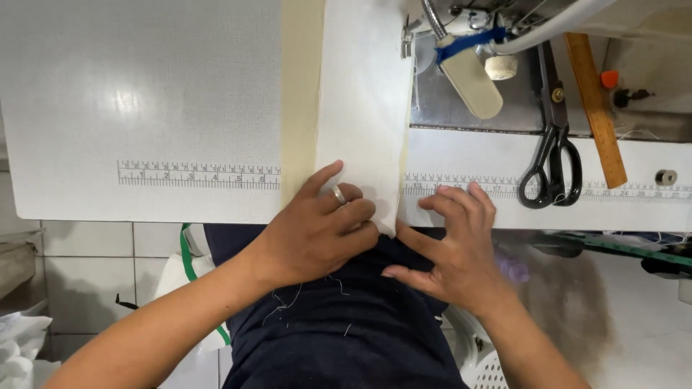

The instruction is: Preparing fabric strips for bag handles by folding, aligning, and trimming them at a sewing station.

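left hand (317,234) pinches the white cloth (364,108) at the near desk (144,108) edge; right hand (450,241) lies open, flat beside it. scissors (551,155) and ruler (595,108) lie far right.

The white counter (144,94), a printed ruler strip along its near edge, carries a cream fabric strip (360,108) running from far edge to near edge, with black scissors (551,155), a wooden ruler (595,108) and a small bobbin (666,177) lying toward its right end.
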